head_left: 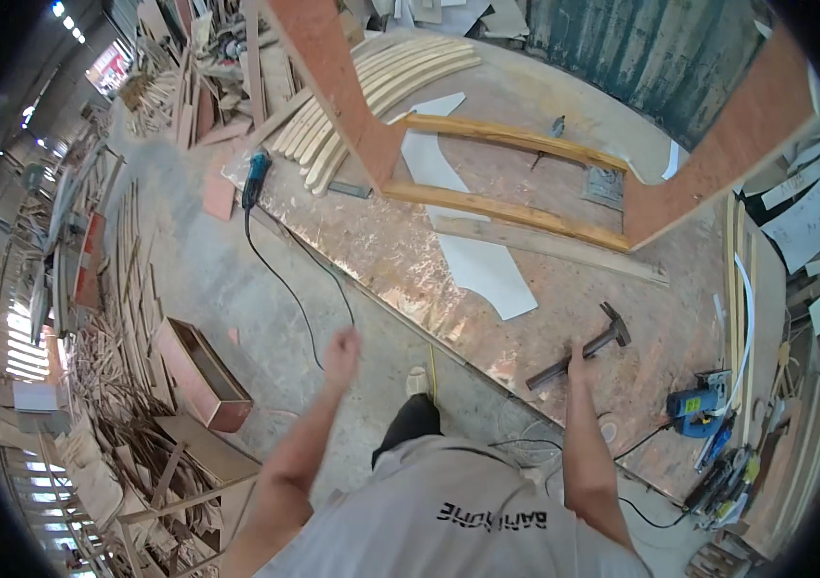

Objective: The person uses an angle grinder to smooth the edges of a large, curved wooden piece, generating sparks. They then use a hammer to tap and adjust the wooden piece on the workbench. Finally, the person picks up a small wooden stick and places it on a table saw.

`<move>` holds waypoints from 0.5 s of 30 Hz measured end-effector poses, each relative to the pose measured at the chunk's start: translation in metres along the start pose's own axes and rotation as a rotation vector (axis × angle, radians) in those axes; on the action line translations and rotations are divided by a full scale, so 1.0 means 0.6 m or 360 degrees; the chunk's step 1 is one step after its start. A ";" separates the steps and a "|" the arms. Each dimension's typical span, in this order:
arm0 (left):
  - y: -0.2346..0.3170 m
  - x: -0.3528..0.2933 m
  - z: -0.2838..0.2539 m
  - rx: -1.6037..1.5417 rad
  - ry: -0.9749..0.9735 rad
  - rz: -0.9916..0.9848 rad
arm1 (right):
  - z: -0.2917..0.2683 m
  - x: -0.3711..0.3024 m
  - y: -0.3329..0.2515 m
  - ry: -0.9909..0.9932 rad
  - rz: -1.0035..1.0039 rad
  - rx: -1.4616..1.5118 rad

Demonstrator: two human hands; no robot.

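The right hand (578,360) wraps a hammer (604,339) at mid-handle, the bench (649,371) beneath it; stiff and probably head-heavy, the hammer is best held farther back, while the left hand (341,354), blurred, appears empty, its opening indeterminable.

Pale grey T-shirt (390,525) filling lower centre of frame, creased cloth, short sleeves (610,554). Dark block lettering (494,516) across chest, upside down in view, just right of lower centre. Black trouser leg (412,424) beyond shirt front. Light-coloured shoe (416,381) near middle of frame, details too small to tell. Forearms (306,448), left hand (341,358), right hand (578,362) all bare.
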State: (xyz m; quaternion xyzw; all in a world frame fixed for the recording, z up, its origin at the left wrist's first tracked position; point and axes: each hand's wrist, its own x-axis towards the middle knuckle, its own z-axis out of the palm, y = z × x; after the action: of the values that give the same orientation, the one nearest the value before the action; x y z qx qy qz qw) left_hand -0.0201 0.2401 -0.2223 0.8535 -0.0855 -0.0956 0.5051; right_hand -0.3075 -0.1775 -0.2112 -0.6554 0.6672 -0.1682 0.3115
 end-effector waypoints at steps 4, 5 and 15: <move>0.296 0.242 -0.138 -0.0600 0.0261 0.0377 | 0.026 0.075 0.024 -0.0036 0.0375 -0.0472; 0.370 0.280 -0.169 -0.0599 0.0281 0.0497 | 0.043 0.098 0.054 0.0023 0.0452 -0.0416; 0.887 0.502 -0.321 -0.0252 0.0495 0.1728 | 0.077 -0.181 -0.431 -0.1080 0.0031 0.1342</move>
State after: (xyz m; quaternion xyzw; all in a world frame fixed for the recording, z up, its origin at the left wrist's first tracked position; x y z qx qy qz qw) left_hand 0.2932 0.0768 0.3130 0.6506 -0.4292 0.2983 0.5509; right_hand -0.0846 -0.0842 -0.0611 -0.4847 0.4098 -0.1974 0.7471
